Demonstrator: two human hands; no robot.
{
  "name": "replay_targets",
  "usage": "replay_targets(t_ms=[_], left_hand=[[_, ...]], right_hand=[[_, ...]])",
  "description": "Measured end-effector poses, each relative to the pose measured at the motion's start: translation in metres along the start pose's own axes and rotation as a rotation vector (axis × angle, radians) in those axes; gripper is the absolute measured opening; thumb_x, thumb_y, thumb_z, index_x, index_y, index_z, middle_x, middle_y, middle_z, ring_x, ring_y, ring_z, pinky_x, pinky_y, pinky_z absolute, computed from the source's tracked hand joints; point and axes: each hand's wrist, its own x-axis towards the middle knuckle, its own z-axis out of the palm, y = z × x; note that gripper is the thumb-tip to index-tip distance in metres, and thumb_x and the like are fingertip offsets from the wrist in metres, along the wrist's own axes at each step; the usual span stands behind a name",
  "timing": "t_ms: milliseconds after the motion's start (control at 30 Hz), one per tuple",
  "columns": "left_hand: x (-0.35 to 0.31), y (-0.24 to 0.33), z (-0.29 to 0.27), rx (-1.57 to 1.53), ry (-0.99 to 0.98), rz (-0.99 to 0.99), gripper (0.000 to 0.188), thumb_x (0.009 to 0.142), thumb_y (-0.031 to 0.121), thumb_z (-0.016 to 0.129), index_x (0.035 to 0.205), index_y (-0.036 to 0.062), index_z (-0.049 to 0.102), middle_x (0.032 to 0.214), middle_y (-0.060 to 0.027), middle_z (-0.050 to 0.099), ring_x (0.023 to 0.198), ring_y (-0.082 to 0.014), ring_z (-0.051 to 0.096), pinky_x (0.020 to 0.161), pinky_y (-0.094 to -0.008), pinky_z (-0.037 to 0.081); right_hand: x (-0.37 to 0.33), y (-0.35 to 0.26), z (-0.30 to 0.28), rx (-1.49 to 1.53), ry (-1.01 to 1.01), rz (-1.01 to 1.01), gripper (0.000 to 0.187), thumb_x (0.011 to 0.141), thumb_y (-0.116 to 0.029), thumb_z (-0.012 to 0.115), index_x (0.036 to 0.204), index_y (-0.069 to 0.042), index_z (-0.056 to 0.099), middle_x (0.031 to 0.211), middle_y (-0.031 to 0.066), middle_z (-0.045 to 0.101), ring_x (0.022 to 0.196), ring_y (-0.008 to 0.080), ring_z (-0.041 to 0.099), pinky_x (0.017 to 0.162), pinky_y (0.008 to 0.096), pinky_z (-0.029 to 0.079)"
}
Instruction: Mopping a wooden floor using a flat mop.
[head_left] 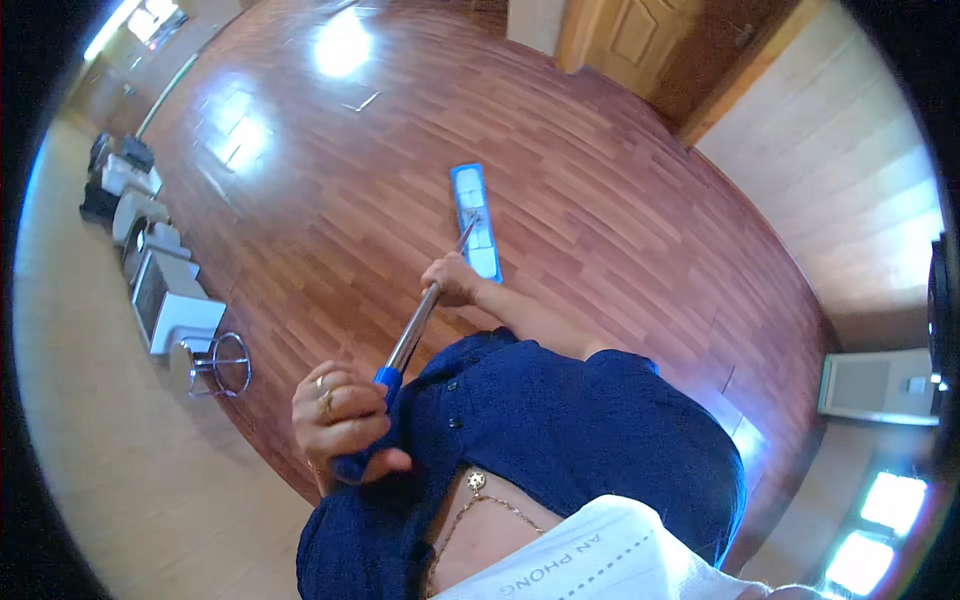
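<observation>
A flat mop runs away from my body, its metal pole (410, 335) slanting down toward the floor. My left hand (343, 412), with rings on its fingers, wraps around the blue grip (388, 378) at the upper end, close to my chest. Farther down, my right hand (455, 279) is closed around the pole with that arm stretched out. The mop's long, narrow head (468, 188), white with a blue border, rests on the wooden floor (600, 220) ahead of me. Part of the pole is hidden behind my right hand.
Along the left wall stand a white cabinet-like box (190, 320), a round chrome-legged stool (230, 362) and several dark and white items. A wooden door (640, 45) is at the far right. A pale cabinet (880, 387) stands at the right, and light glares off the floor.
</observation>
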Motion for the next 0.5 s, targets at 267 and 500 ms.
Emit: replay_targets(t_ms=[267,500], left_hand=[[0.044,-0.077,0.085,-0.299,-0.132,-0.078,0.029,0.066,0.032,0.079,0.073,0.0088,0.063,0.082,-0.0058,0.062,0.077,-0.0269,0.063,0.075,-0.0398,0.043],[0.092,-0.119,0.168,-0.595,-0.373,-0.112,0.022,0.071,0.022,0.078,0.08,0.0097,0.063,0.089,-0.0088,0.065,0.093,-0.0287,0.062,0.086,-0.0406,0.041]], right_hand=[[-0.12,0.111,-0.053,-0.165,0.064,0.504,0.019,0.074,-0.032,0.063,0.067,-0.015,0.061,0.073,0.0068,0.063,0.078,0.0302,0.063,0.067,0.0467,0.047],[-0.282,0.202,-0.043,0.193,0.364,1.007,0.014,0.063,-0.017,0.07,0.069,-0.02,0.058,0.079,0.0029,0.062,0.094,0.0268,0.06,0.078,0.0509,0.039]])
